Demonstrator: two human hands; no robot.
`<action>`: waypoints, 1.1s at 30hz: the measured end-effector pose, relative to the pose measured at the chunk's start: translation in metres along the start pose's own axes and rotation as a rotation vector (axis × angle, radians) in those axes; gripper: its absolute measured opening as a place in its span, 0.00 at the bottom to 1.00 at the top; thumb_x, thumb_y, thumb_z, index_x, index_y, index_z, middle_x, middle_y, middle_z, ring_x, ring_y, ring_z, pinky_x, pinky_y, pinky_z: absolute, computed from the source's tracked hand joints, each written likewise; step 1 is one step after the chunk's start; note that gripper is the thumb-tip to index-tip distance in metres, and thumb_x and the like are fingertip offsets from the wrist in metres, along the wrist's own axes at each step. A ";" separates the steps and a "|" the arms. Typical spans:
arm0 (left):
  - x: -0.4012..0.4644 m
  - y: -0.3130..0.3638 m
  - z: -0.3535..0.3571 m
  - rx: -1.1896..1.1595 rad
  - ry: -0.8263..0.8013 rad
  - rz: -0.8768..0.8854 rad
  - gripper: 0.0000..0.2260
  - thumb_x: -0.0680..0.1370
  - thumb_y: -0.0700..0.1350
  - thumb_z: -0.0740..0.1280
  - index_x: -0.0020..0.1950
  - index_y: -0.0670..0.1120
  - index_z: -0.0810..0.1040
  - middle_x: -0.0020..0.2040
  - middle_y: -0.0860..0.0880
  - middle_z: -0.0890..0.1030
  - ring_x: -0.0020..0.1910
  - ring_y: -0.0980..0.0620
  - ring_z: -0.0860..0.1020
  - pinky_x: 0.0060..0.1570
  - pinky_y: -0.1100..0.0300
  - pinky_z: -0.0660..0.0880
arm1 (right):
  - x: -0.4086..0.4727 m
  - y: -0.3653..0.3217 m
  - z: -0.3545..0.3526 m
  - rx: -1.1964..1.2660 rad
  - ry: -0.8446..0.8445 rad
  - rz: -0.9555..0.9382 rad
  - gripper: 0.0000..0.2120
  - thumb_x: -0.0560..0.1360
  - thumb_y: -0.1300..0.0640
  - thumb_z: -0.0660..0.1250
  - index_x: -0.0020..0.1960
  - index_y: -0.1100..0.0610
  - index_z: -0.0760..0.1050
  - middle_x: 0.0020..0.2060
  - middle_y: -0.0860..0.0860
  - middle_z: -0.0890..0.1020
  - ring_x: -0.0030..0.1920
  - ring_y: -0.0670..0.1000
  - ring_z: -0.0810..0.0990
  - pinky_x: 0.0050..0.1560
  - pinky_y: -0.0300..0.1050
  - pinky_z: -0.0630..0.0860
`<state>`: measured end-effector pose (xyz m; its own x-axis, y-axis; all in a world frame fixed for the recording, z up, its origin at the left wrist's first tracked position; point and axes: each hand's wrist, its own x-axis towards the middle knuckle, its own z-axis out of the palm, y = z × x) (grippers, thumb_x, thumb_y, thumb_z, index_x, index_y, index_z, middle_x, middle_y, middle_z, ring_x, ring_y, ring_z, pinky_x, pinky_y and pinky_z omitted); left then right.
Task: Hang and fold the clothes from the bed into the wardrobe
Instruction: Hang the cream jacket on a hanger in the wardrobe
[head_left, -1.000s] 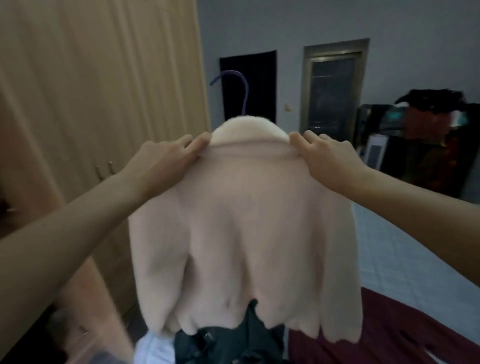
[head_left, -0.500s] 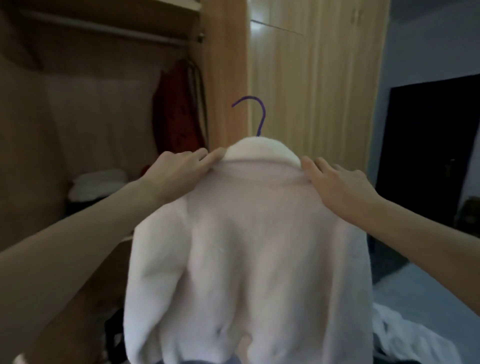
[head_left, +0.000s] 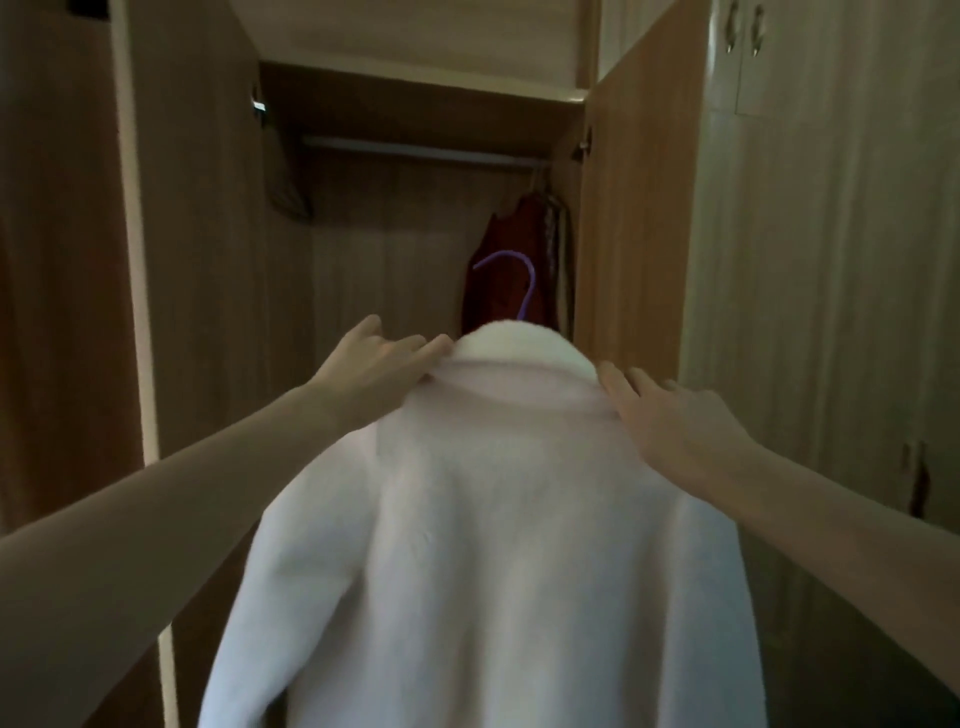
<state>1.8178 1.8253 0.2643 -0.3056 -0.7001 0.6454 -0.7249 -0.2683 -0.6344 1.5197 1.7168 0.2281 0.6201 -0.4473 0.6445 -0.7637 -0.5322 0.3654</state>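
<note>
A pale pink fleece jacket (head_left: 483, 545) is held up on a purple hanger (head_left: 522, 283) in front of the open wardrobe (head_left: 197, 260), its back turned toward the camera and its sleeves hanging down at either side. The jacket's left shoulder is gripped by the left hand (head_left: 374, 371), whose fingers are curled over the fabric just beside the white fluffy collar (head_left: 519, 345). The right shoulder is gripped in the same way by the right hand (head_left: 670, 421), its fingertips lying at the collar's right edge. Only the hook of the hanger is seen, rising above the collar; the rest is hidden inside the garment. The hook is held well below the metal clothes rail (head_left: 415, 150), which is fixed across the top of the compartment, and is not touching it. At the right end of that rail a dark red garment (head_left: 511, 234) is hung, directly behind the purple hook, with a few more hung items pressed beside it against the side wall. The compartment is flanked by two open wooden doors, and closed cupboard doors (head_left: 831, 260) with small metal handles are seen further right. The scene is dimly lit.
</note>
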 end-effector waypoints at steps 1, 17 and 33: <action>0.004 -0.004 0.006 0.002 -0.013 -0.032 0.23 0.77 0.39 0.59 0.70 0.51 0.57 0.49 0.53 0.78 0.33 0.48 0.76 0.43 0.56 0.59 | 0.012 0.001 0.006 0.007 0.019 -0.015 0.29 0.79 0.58 0.57 0.74 0.52 0.47 0.59 0.52 0.72 0.47 0.56 0.78 0.38 0.51 0.76; 0.107 -0.038 0.129 0.083 -0.044 -0.071 0.28 0.75 0.38 0.65 0.72 0.49 0.60 0.43 0.50 0.74 0.27 0.49 0.74 0.19 0.59 0.65 | 0.174 0.062 0.126 0.065 0.141 -0.082 0.27 0.79 0.58 0.59 0.73 0.50 0.50 0.56 0.49 0.71 0.47 0.52 0.75 0.35 0.46 0.72; 0.214 -0.091 0.286 0.010 -0.149 -0.261 0.28 0.77 0.38 0.59 0.73 0.57 0.55 0.57 0.49 0.74 0.47 0.41 0.79 0.33 0.54 0.65 | 0.332 0.060 0.240 0.116 0.181 -0.067 0.20 0.80 0.59 0.55 0.70 0.49 0.57 0.41 0.47 0.68 0.34 0.50 0.72 0.30 0.45 0.67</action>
<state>1.9948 1.5109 0.3389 -0.0154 -0.6961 0.7177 -0.7608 -0.4576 -0.4601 1.7227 1.3639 0.3032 0.6183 -0.2777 0.7353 -0.6897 -0.6403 0.3382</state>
